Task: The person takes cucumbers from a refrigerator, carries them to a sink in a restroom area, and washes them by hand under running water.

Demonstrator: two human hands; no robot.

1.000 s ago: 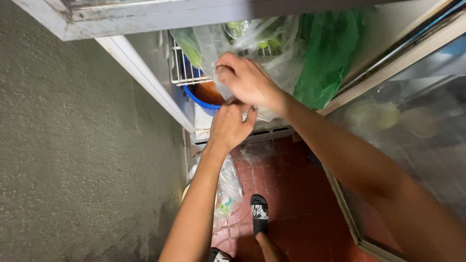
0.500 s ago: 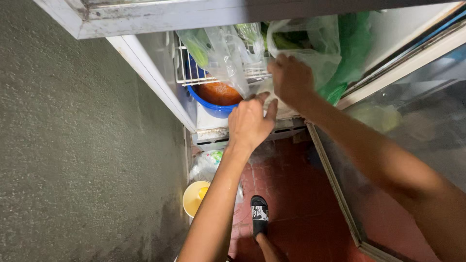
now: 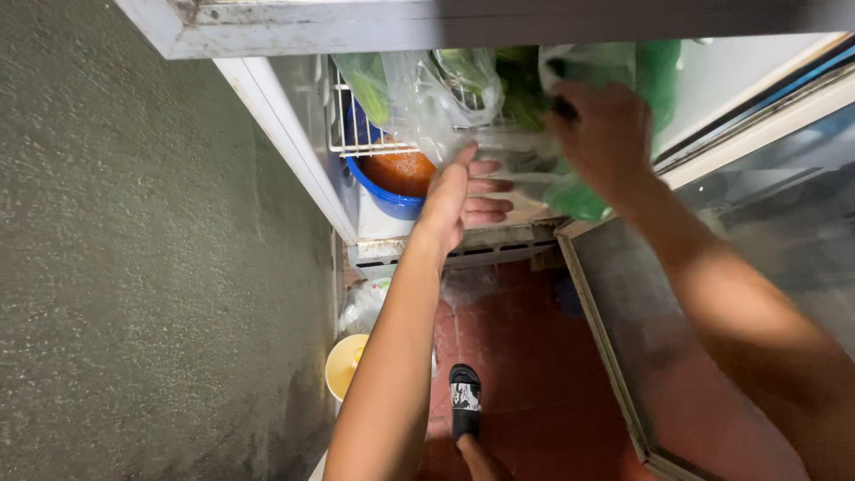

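Foot: sandal (image 3: 464, 399) at 6 o'clock on the red tile floor (image 3: 525, 356), black with a pale pattern.
Tub: yellow tub (image 3: 343, 365) at 7 o'clock, just beside the grey wall (image 3: 134, 267), with a crumpled clear bag (image 3: 365, 303) behind it.
Door: glass fridge door (image 3: 712, 294) swung open at 4 o'clock.
Left hand: left hand (image 3: 459, 196) at centre, fingers loosely curled and open, fingertips touching the lower edge of the clear plastic bags (image 3: 436, 98); it grips nothing.
Bowl: blue bowl (image 3: 392, 200) of orange-red sauce at 11 o'clock of the left hand, under the white wire shelf (image 3: 356, 142).
Right hand: right hand (image 3: 601, 134) at 1 o'clock, pressed into the green bag of leaves (image 3: 579, 191); whether it is clenched on the plastic cannot be told.
Change: 1 second ago both hands met on 1 bag; now they have parted, the right moved deeper and to 1 o'clock, the left dropped beneath.
Reading: probably 2 bags are being sorted apart on the shelf.
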